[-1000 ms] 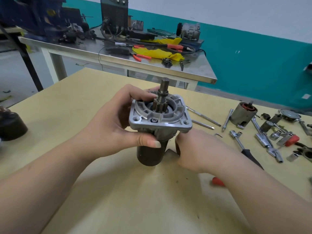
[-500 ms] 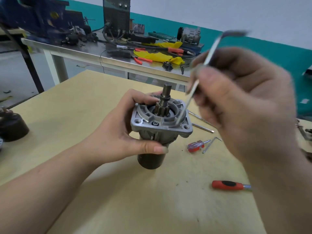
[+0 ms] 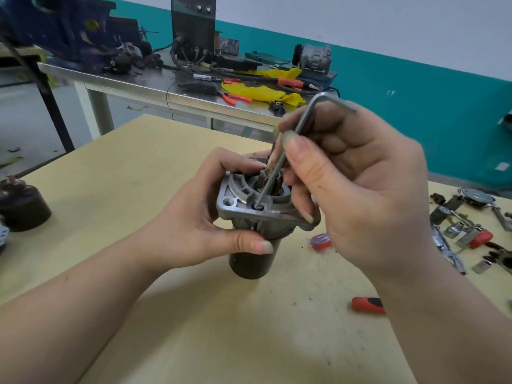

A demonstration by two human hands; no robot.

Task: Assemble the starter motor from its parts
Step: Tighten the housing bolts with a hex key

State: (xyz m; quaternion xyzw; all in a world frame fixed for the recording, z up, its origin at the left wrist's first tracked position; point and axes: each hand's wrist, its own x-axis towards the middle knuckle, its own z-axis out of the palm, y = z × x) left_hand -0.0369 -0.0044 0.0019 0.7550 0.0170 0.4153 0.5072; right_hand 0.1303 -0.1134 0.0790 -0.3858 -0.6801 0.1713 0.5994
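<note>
The starter motor (image 3: 250,261) stands upright on the wooden table (image 3: 144,162), black body down, grey aluminium flange (image 3: 235,203) and pinion shaft on top. My left hand (image 3: 202,217) grips the flange from the left, thumb across its front. My right hand (image 3: 357,189) pinches a bent hex key (image 3: 293,139) between thumb and fingers. The key's long end slants down into a screw (image 3: 259,207) at the flange's front edge. My right fingers hide the flange's right side and most of the shaft.
A red-handled screwdriver (image 3: 365,304) lies at front right, a small red-blue one (image 3: 320,241) behind my right hand. Sockets, brackets and loose motor parts (image 3: 465,228) are scattered at the right. A black housing (image 3: 23,206) sits at the left edge. A cluttered steel bench (image 3: 166,90) stands behind.
My right hand came up from the table with the hex key, then lowered it until its tip entered the flange screw. My left hand kept its grip on the motor.
</note>
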